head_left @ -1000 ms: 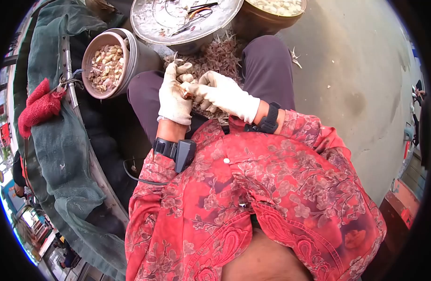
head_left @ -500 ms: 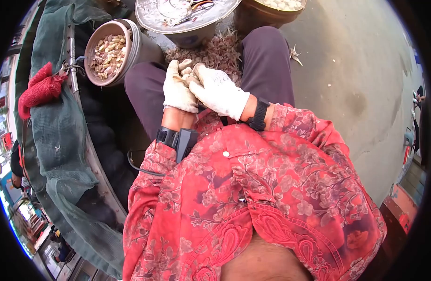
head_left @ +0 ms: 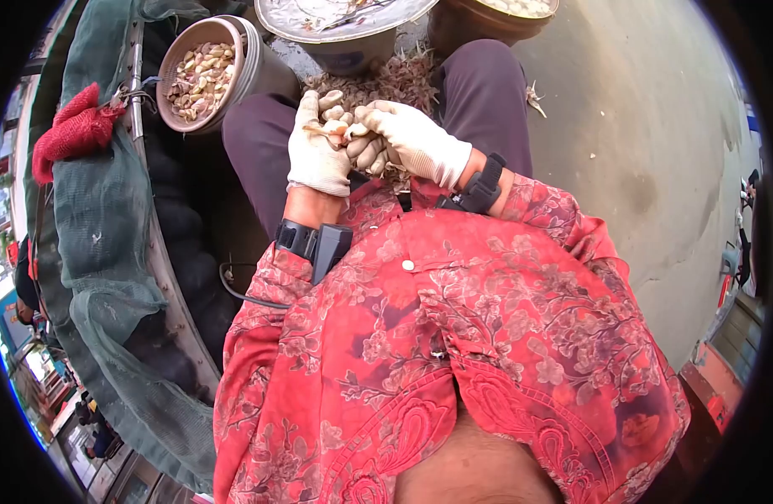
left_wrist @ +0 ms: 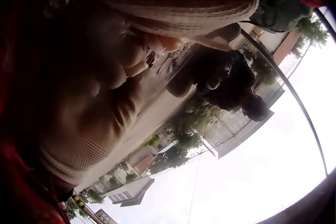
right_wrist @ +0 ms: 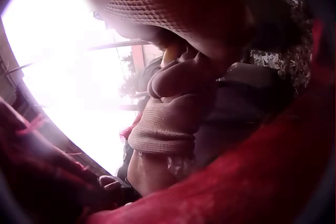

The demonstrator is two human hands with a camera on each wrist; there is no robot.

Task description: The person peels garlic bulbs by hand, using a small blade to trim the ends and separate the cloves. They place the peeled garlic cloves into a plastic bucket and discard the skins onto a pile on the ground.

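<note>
Both hands wear off-white knit gloves and meet over the lap in the head view. My left hand [head_left: 317, 160] is turned palm up and holds garlic [head_left: 336, 133] between thumb and curled fingers, with a papery brownish stalk or skin lying across it. From the other side my right hand [head_left: 420, 143] pinches a garlic clove [head_left: 355, 132] with thumb and forefinger, its other fingers curled beneath. In the left wrist view a pale clove [left_wrist: 137, 69] shows by the right-hand fingertips. A yellowish bit of clove [right_wrist: 169, 55] peeks out between the gloves in the right wrist view.
A pot of garlic cloves [head_left: 233, 63] stands beyond the left knee. A heap of garlic skins [head_left: 395, 80] lies between the legs, before a lidded bucket [head_left: 353, 55]. Another tub [head_left: 479, 29] holds pale cloves. Green netting [head_left: 109, 218] and a red mesh bag [head_left: 75, 134] hang at left.
The hands closed together over the garlic half a second ago, then the right hand drew back a little to the right, uncovering the clove. The view has shifted slightly.
</note>
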